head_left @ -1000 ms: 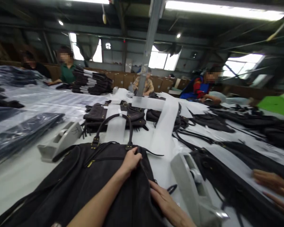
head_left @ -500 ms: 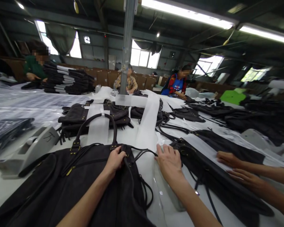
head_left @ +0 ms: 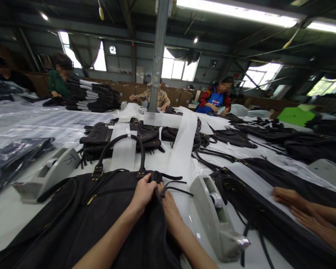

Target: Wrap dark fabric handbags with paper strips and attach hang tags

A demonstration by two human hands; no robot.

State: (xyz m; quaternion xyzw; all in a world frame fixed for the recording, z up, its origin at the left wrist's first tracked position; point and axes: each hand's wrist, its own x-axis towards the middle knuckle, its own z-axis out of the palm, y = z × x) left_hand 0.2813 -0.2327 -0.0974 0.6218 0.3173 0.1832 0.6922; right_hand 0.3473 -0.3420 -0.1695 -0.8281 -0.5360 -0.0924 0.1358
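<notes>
With the left hand (head_left: 142,192) clamping its fingers (head_left: 152,184) on an upper corner of the black handbag (head_left: 112,213) lying on the counter (head_left: 5,229), and the right hand (head_left: 170,209) too hidden to tell its grip, the loose straps (head_left: 175,178) could snag the tape dispenser (head_left: 203,203) if dragged sideways.

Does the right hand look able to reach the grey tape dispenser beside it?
Probably yes: the tape dispenser stands close beside the right hand, and only thin straps jut between them, though it touches the black handbag.
</notes>
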